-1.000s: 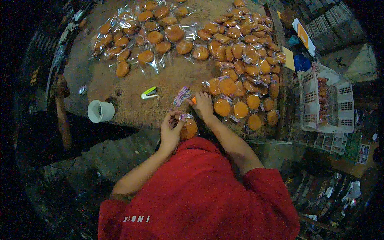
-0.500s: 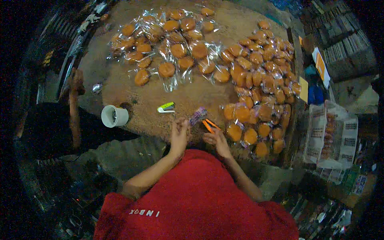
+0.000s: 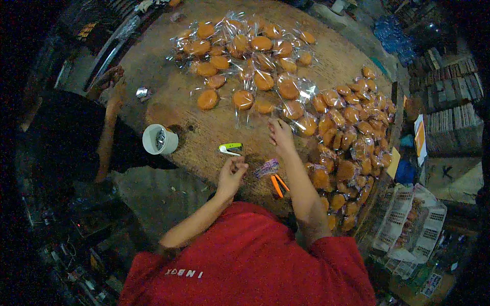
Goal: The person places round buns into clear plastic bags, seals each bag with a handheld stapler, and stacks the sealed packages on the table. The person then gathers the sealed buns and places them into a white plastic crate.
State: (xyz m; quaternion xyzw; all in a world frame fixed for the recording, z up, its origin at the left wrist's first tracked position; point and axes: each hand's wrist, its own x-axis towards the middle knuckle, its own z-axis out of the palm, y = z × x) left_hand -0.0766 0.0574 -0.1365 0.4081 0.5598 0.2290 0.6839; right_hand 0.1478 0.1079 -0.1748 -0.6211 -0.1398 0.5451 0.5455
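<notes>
Left hand [image 3: 231, 177] loosely curled; right hand [image 3: 281, 136] — likewise (contact unclear) — near bagged cakes [image 3: 264, 106]

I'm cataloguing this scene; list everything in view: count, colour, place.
Table: one, brown, centre
Wrapped buns: many, orange, far and right
Labels: uncounted, purple and white, near side
Green stapler: one, lime, white, left of labels
Orange stapler: one, orange, beside labels
Tub: one, white, left edge
Crate: at least one, white, lower right
Coworker: one, dark clothing, left
Stacks: several, grey, upper right
Shirt: one, red, bottom
Left hand: one, bare, near labels
Right hand: one, bare, near buns
</notes>
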